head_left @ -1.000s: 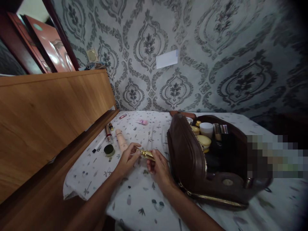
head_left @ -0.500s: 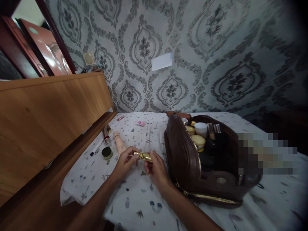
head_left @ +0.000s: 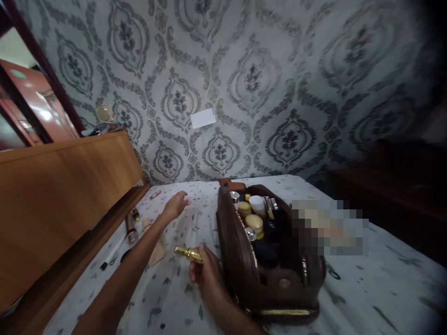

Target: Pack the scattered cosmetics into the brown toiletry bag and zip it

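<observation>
My right hand (head_left: 206, 272) is closed around one end of a shiny gold lipstick tube (head_left: 188, 253), held above the bedsheet beside the bag. The tube's narrower end points left. Farther out, my left hand (head_left: 174, 206) stretches low over the sheet with its fingers extended. A small pink tube (head_left: 188, 201) shows at its fingertips, mostly covered by the hand; whether they touch is unclear. Under my left forearm lies a peach squeeze tube (head_left: 159, 253), partly hidden. To my right stands an open brown leather bag (head_left: 230, 251) with jars and bottles inside.
Left of my forearm lie a brown-and-silver tube (head_left: 130, 230), a small dark bottle (head_left: 136, 214) and a small brush (head_left: 104, 265). A wooden panel (head_left: 70, 195) borders the left side. The patterned wall (head_left: 220, 153) rises behind the bed. A blurred patch (head_left: 330, 228) lies right of the bag.
My left hand has let go of the gold lipstick tube and moved forward to the pink tube. My right hand keeps the gold tube. The camera view has shifted up and right.
</observation>
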The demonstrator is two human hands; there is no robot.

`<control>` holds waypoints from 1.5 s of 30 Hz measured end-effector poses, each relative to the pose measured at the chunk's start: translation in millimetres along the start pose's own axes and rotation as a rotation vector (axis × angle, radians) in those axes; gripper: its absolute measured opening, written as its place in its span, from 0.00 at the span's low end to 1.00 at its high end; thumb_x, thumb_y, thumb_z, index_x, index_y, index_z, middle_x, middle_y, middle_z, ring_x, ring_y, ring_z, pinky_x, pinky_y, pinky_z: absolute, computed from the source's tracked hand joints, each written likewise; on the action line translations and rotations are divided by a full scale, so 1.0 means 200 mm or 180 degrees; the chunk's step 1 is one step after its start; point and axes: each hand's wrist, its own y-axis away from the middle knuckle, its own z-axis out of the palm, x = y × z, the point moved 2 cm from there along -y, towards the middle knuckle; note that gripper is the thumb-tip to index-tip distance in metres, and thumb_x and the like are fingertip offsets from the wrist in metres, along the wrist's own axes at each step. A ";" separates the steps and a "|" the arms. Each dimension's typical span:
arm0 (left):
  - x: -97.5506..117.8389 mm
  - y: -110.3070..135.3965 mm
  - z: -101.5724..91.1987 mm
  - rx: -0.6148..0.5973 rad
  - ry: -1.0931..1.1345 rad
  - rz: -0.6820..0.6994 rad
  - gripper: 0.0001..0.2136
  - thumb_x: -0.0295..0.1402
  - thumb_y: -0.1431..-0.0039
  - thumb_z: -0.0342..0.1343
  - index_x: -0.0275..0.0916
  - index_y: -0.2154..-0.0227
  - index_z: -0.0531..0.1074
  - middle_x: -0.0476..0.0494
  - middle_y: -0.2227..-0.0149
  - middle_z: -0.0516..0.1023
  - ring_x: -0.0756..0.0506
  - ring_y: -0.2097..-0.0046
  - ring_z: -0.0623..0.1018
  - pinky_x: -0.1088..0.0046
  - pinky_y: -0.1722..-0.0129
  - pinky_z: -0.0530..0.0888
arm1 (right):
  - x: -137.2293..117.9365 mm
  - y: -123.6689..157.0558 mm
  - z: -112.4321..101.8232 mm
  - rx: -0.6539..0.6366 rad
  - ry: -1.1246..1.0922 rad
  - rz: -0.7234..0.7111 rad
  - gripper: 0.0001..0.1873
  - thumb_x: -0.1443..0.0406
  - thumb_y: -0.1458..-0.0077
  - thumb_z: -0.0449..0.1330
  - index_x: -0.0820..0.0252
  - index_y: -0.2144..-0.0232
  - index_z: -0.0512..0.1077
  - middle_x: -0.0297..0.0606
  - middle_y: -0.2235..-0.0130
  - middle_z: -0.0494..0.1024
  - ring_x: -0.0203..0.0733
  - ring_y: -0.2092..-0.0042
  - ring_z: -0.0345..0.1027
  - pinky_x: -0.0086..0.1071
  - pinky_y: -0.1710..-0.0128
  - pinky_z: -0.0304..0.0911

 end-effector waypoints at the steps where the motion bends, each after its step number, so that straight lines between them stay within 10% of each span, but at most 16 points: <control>1: -0.02 -0.06 0.05 -0.0072 -0.0167 0.0017 0.16 0.29 0.37 0.46 0.36 0.47 0.64 0.33 0.45 0.71 0.39 0.46 0.71 0.61 0.50 0.70 | 0.01 -0.01 0.00 0.0010 0.0001 0.0008 0.35 0.35 0.68 0.63 0.58 0.71 0.67 0.27 0.85 0.68 0.31 0.86 0.56 0.23 0.88 0.46; 7: -0.06 -0.19 0.21 -0.0509 -0.0824 0.0282 0.17 0.23 0.40 0.45 0.42 0.50 0.67 0.35 0.48 0.72 0.38 0.44 0.69 0.60 0.53 0.71 | 0.03 -0.04 -0.02 -0.0015 -0.0032 -0.0121 0.38 0.32 0.66 0.60 0.59 0.70 0.67 0.26 0.85 0.67 0.29 0.87 0.56 0.23 0.88 0.48; 14: -0.10 -0.21 0.03 -0.0302 -0.1023 0.0340 0.10 0.29 0.37 0.43 0.41 0.55 0.65 0.38 0.55 0.75 0.38 0.52 0.74 0.61 0.57 0.71 | 0.04 -0.05 -0.01 0.0028 -0.0049 -0.0107 0.40 0.30 0.69 0.57 0.57 0.69 0.65 0.26 0.87 0.66 0.31 0.87 0.56 0.23 0.89 0.47; 19: -0.10 -0.19 -0.20 0.0145 0.1152 -0.0080 0.18 0.46 0.41 0.50 0.39 0.54 0.63 0.44 0.63 0.74 0.43 0.63 0.78 0.73 0.72 0.71 | 0.01 -0.04 -0.01 -0.0035 -0.0037 -0.0160 0.38 0.31 0.67 0.58 0.57 0.70 0.64 0.27 0.86 0.67 0.31 0.86 0.58 0.23 0.87 0.50; 25: 0.00 0.02 -0.32 -0.0183 0.2758 -0.0251 0.24 0.50 0.52 0.63 0.38 0.59 0.70 0.48 0.68 0.74 0.48 0.68 0.76 0.78 0.73 0.69 | -0.02 -0.04 -0.01 -0.0145 0.0348 -0.0532 0.30 0.37 0.56 0.53 0.56 0.71 0.62 0.27 0.83 0.66 0.34 0.83 0.59 0.26 0.85 0.51; 34: 0.04 0.36 -0.27 -0.0417 0.4368 -0.0074 0.21 0.39 0.49 0.65 0.39 0.52 0.73 0.44 0.63 0.76 0.49 0.65 0.74 0.75 0.67 0.71 | -0.08 0.02 -0.06 -0.0104 0.2656 -0.2556 0.05 0.68 0.48 0.52 0.56 0.67 0.66 0.37 0.66 0.74 0.44 0.63 0.67 0.35 0.62 0.60; 39: 0.04 0.49 -0.20 -0.0419 0.4984 0.0128 0.20 0.35 0.45 0.63 0.37 0.50 0.72 0.40 0.61 0.78 0.46 0.60 0.76 0.72 0.59 0.70 | -0.06 -0.02 -0.07 -0.0036 0.3697 -0.2791 0.07 0.72 0.49 0.51 0.56 0.74 0.66 0.40 0.69 0.73 0.47 0.63 0.65 0.38 0.61 0.58; 45: 0.05 0.61 -0.07 -0.0237 0.5378 0.0055 0.21 0.35 0.46 0.64 0.36 0.50 0.71 0.39 0.61 0.79 0.47 0.63 0.76 0.72 0.62 0.69 | -0.12 0.03 -0.04 -0.0188 0.3131 -0.2805 0.09 0.66 0.47 0.54 0.58 0.63 0.71 0.42 0.61 0.76 0.48 0.56 0.67 0.39 0.56 0.63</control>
